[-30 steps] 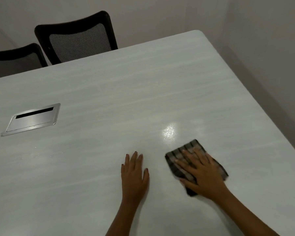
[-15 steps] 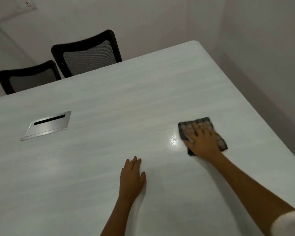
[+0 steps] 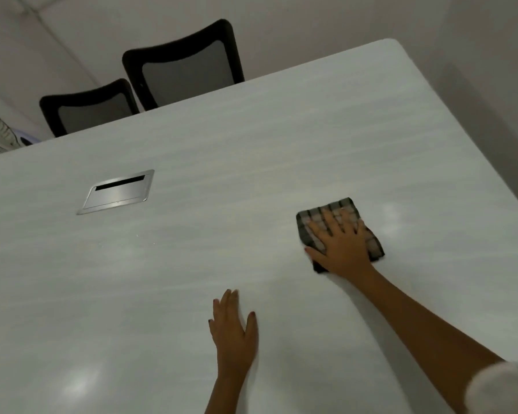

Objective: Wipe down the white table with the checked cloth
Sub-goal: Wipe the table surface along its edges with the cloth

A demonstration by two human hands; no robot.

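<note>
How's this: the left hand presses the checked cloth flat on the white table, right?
No. In the head view the right hand presses the checked cloth flat on the white table; the left hand rests on bare tabletop.

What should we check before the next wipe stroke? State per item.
1. Contact: right hand presses flat on the checked cloth, fingers spread: ok.
2. Lay: the checked cloth lies folded and flat on the white table: ok.
3. Other hand: left hand rests flat on the table nearer the person, apart from the cloth: ok.
4. Obstacle: metal cable hatch sits well to the cloth's left, out of its way: ok.
5. Edge margin: bare surface shows between the cloth and the table's right edge: ok.
6. Cloth damp and clean enough: cannot tell.
</note>
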